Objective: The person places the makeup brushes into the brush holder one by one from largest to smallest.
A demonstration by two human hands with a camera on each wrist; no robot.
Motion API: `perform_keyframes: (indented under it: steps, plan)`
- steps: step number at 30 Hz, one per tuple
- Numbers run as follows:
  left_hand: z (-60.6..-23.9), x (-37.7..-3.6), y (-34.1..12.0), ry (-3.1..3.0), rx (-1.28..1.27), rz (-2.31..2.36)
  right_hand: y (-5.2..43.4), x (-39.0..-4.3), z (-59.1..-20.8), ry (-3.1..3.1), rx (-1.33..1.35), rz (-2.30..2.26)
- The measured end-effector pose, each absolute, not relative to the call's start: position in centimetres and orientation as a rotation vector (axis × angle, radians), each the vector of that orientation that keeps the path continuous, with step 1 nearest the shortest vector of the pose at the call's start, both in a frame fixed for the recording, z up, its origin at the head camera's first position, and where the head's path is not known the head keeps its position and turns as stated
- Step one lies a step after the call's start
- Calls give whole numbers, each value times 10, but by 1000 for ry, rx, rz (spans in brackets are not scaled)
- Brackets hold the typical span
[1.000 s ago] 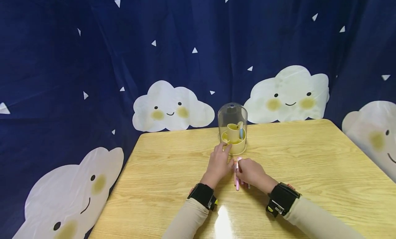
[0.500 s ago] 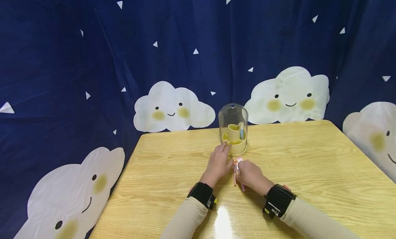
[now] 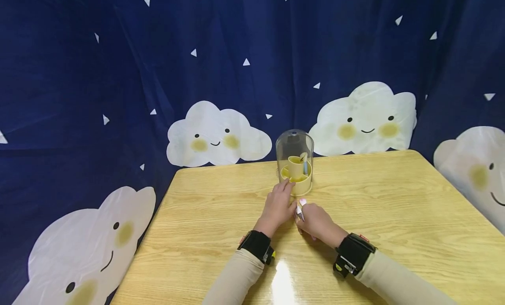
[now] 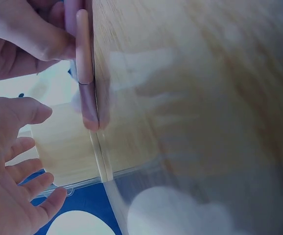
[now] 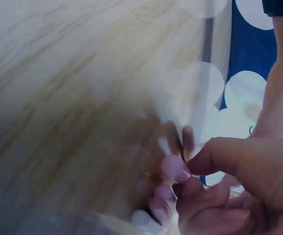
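A yellow holder point(image 3: 296, 180) stands under a clear dome cover point(image 3: 294, 143) at the middle of the wooden table point(image 3: 394, 200). A blue stick and a pale one stand in its inner cup. My left hand point(image 3: 278, 204) lies open just in front of it, fingertips at the holder's base. In the left wrist view its fingers point(image 4: 19, 171) are spread and hold nothing. My right hand point(image 3: 313, 219) pinches thin pink sticks point(image 3: 300, 207) beside the left hand. The pink sticks point(image 4: 85, 68) are raised at an angle, and the right wrist view shows their blurred tips point(image 5: 173, 166) at my fingers.
A dark blue curtain point(image 3: 118, 77) with white cloud faces hangs behind and left of the table. Bare wood stretches to both sides of my hands. The table's far edge runs just behind the holder.
My right hand has tipped the pink sticks up off the table and drawn them closer to the left hand. The left hand has stayed by the holder's base.
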State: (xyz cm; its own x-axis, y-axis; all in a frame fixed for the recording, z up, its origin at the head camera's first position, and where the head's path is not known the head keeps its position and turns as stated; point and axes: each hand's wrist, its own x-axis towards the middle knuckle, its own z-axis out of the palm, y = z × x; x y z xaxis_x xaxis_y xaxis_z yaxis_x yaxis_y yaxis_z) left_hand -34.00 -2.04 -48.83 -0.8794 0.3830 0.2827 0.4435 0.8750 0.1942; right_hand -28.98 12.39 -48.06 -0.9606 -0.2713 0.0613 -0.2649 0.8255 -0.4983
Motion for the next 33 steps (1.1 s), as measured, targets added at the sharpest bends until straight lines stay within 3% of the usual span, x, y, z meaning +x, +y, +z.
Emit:
perform_keyframes:
  steps: [9,20,33]
  plan:
    - [-487,-341,-24,-2801,-633,-371,144,-296,-454,2852,-488,-934]
    - [-488,-339,-25,-2765,-665,-393,177,-329,-426,3152,-715,-1133]
    - [-489,-337,-21,-2812,-640,-351,186,-342,-423,3267,-639,-1211]
